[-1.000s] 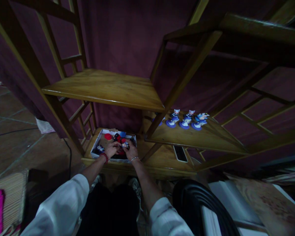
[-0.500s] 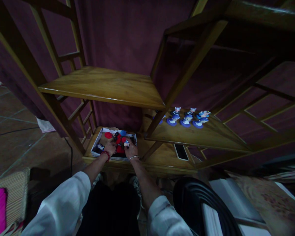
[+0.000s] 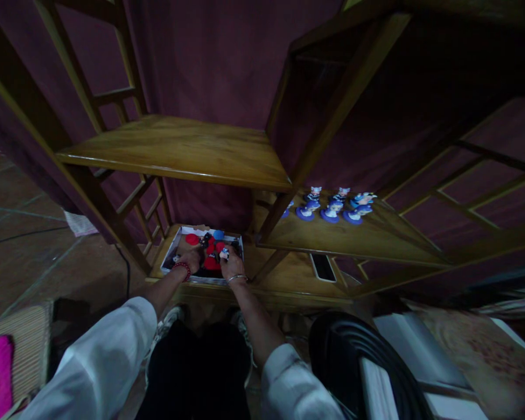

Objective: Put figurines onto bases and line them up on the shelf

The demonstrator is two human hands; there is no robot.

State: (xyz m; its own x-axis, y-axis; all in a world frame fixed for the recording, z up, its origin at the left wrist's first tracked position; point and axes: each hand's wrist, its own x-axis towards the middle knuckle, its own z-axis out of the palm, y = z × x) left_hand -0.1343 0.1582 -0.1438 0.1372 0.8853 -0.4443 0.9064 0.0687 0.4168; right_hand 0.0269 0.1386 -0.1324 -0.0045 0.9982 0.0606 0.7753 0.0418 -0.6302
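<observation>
A shallow white box [image 3: 168, 256] sits on the low wooden shelf at the left, holding red discs, a blue disc [image 3: 219, 235] and several small dark figurines. My right hand [image 3: 233, 265] is over the box's right side, its fingers closed on a small white-and-blue figurine [image 3: 224, 254]. My left hand [image 3: 191, 262] reaches into the left half of the box; its fingers are hidden behind the back of the hand, so what they touch does not show. Beside it lies a red disc [image 3: 210, 262]. A red bead bracelet rings the left wrist.
Several figurines on purple bases [image 3: 331, 214] stand on the shelf to the right. Below them lies a phone [image 3: 322, 268] with a white edge. An upper wooden shelf [image 3: 179, 146] overhangs the box. A black ribbed object [image 3: 345, 350] stands at my right.
My left hand has shifted slightly left within the box, uncovering more of the red disc in the middle. My right hand stays near the same spot, still with the figurine.
</observation>
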